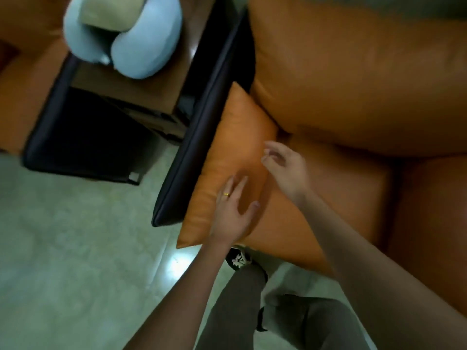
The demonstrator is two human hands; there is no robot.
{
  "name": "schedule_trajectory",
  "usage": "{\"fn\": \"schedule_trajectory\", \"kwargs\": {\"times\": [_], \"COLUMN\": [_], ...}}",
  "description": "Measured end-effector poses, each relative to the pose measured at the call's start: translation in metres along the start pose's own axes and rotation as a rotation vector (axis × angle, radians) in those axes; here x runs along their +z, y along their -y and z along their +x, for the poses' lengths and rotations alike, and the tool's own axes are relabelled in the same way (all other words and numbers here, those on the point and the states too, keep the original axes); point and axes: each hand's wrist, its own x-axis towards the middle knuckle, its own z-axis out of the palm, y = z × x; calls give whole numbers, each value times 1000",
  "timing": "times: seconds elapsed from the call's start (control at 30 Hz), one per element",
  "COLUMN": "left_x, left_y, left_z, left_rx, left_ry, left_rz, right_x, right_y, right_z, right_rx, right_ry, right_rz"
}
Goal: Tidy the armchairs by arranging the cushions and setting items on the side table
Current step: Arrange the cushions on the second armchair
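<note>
An orange cushion (228, 157) leans against the dark left armrest (199, 137) of the orange armchair (353, 84). My left hand (233, 213) lies flat on the cushion's lower face with its fingers spread; a gold ring shows on one finger. Just right of the cushion's edge, my right hand (285, 168) hovers over the seat (336, 198), fingers loosely curled and holding nothing. A pale blue neck pillow (141, 44) with a beige part rests on the brown side table (141, 89) at the upper left.
A second orange armchair (22, 97) with a dark armrest (63, 127) stands left of the side table. Pale green tiled floor (75, 248) spreads below. My grey trouser legs (240, 306) and a black shoe (237, 258) are at the seat's front edge.
</note>
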Motion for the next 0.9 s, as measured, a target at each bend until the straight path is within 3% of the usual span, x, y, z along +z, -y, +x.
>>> {"fn": "schedule_trajectory", "kwargs": {"times": [0.17,0.37,0.47,0.53,0.63,0.77,0.9], "left_x": [-5,5,23,38,55,62,64], "left_y": [20,31,33,29,26,42,50], "left_z": [-43,-95,-92,-85,-77,-63,-50], "left_rx": [-100,-559,-799,-899,-766,-701,-766], "left_ry": [-190,-850,-1048,-1048,-923,-955,-961], "left_rz": [26,-421,-610,-775,-1099,-1231,-1365], "right_x": [46,62,65,67,68,68,69], "right_y": [12,8,-1,-11,-23,-30,-33], "right_z": [29,55,62,66,68,70,74], "right_rx": [-164,-220,-413,-517,-586,-610,-629], "right_ry": [212,505,597,634,623,583,570], "right_rz": [-303,-571,-810,-923,-960,-968,-947]}}
